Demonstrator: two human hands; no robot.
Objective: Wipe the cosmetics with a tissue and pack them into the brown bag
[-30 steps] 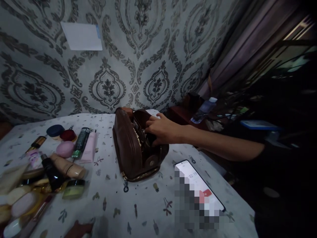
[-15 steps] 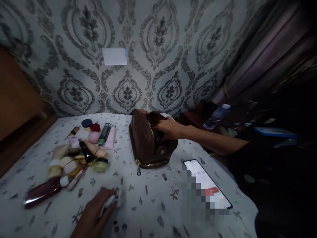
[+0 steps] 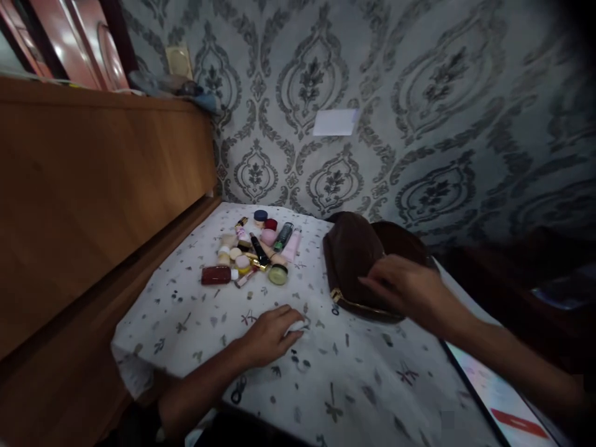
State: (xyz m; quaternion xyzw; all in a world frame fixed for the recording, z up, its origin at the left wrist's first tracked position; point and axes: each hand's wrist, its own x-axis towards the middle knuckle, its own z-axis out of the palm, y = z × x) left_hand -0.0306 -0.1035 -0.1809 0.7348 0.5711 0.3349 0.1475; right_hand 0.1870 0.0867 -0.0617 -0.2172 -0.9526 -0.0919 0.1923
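My left hand (image 3: 274, 335) rests on the patterned cloth with its fingers closed around a small white object (image 3: 295, 325), mostly covered by the fingers. A brown zippered bag (image 3: 351, 261) stands to the right with its top unzipped. In front of its opening is my right hand (image 3: 405, 288), somewhat blurred, its fingers curled in; what they hold, if anything, is hidden. Cosmetics lie in a cluster left of the bag: a dark red bottle (image 3: 216, 275), a green-lidded jar (image 3: 278, 274), a pink tube (image 3: 292, 244), a dark green tube (image 3: 284, 236) and several others.
A phone (image 3: 507, 397) with a lit screen lies at the lower right, partly under my right forearm. The white cloth (image 3: 363, 372) covers the table. A wooden cabinet (image 3: 107, 155) borders the left side, and patterned wallpaper (image 3: 307, 81) rises behind.
The view has swung left, bringing the cabinet into sight. My right hand has come out of the bag's opening to its near side. My left hand still holds the white object.
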